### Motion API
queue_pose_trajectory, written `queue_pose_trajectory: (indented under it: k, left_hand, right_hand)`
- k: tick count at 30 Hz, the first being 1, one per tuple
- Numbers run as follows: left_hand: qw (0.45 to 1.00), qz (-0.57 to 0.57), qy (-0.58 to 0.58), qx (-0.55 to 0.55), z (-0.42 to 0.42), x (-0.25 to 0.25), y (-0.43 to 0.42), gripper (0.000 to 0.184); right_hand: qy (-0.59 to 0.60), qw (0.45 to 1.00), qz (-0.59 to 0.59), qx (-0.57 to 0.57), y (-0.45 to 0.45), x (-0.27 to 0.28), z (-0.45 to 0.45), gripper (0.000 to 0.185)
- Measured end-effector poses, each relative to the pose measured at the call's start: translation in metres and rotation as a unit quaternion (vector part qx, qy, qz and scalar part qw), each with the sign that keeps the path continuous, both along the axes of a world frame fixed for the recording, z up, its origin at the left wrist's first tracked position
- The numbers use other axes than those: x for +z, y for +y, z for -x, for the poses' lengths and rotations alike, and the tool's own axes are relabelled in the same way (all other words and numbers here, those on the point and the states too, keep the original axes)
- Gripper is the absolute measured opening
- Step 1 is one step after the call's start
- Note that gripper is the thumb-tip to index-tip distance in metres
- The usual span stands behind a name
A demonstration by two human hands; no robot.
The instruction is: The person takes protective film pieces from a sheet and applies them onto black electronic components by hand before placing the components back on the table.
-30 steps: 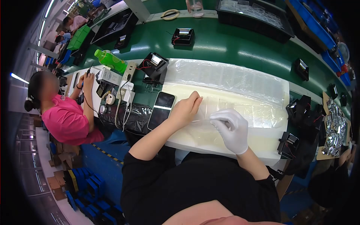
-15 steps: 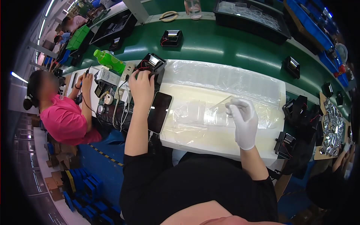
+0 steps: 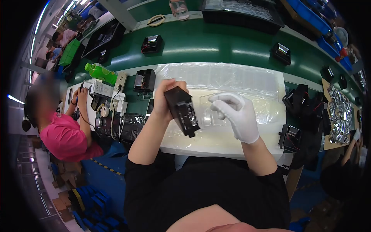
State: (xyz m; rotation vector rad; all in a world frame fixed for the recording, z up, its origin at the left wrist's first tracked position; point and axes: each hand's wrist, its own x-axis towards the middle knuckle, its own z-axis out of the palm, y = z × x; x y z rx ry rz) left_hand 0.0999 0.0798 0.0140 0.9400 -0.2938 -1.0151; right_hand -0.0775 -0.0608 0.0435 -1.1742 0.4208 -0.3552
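My bare left hand (image 3: 163, 103) is wrapped round a black plastic housing (image 3: 181, 110), tilted above the work surface with its open-looking side turned to the right. My right hand (image 3: 235, 116), in a white glove, pinches a thin clear plate (image 3: 205, 96); only its faint edge shows, close to the housing but apart from it. Below both hands lies a sheet of clear plastic film (image 3: 251, 106) on the pale work mat (image 3: 216, 143). Another black housing (image 3: 145, 80) with a shiny part stands just beyond my left hand.
Further black units (image 3: 152, 44) sit on the green bench (image 3: 185, 34), and some (image 3: 290, 137) are at the right. A green bottle (image 3: 101, 73), power strip (image 3: 119, 83) and cables lie left. A person in pink (image 3: 67, 135) works beside me. A black tray (image 3: 241, 21) stands behind.
My left hand has taken a black housing from the back left and brought it over the mat. My right hand has moved left with the clear plate, nearer the housing. The whole view has shifted slightly.
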Motion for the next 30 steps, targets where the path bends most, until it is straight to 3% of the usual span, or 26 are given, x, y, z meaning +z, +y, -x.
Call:
queue_pose_trajectory:
  k: [7,13,18,20,22,23,25,27,30]
  left_hand:
    - [0.997,-0.011,0.063,-0.045,0.022,0.006,-0.023,0.037]
    - [0.998,-0.058,0.008,0.012,0.030,0.002,-0.042,0.040]
    - [0.985,-0.139,-0.096,0.040,0.014,-0.002,-0.071,0.043]
    - [0.980,-0.154,-0.117,0.045,-0.006,0.005,-0.089,0.043]
    - [0.931,-0.165,-0.304,0.116,-0.031,0.011,-0.109,0.033]
    - [0.931,-0.164,-0.304,0.116,-0.042,0.010,-0.117,0.033]
    - [0.795,-0.203,-0.556,0.132,-0.065,0.003,-0.130,0.026]
    - [0.592,-0.225,-0.762,0.138,-0.078,-0.008,-0.133,0.020]
    - [0.548,-0.166,-0.807,0.145,-0.080,-0.034,-0.115,0.015]
  right_hand:
    - [0.003,1.000,0.023,-0.002,-0.003,0.000,0.008,0.017]
    - [0.020,1.000,0.019,-0.005,-0.014,-0.006,0.013,0.015]
    - [0.031,0.981,0.190,-0.024,-0.020,-0.020,0.017,0.021]
    - [0.063,0.922,0.380,-0.046,-0.027,-0.033,0.015,0.028]
    - [0.093,0.826,0.553,-0.062,-0.031,-0.045,0.015,0.036]
    - [0.094,0.825,0.554,-0.062,-0.031,-0.050,0.014,0.036]
    - [0.075,0.786,0.614,-0.004,-0.031,-0.058,0.013,0.038]
    - [0.056,0.739,0.669,0.055,-0.031,-0.066,0.011,0.041]
    - [0.039,0.732,0.677,0.062,-0.026,-0.076,0.008,0.037]
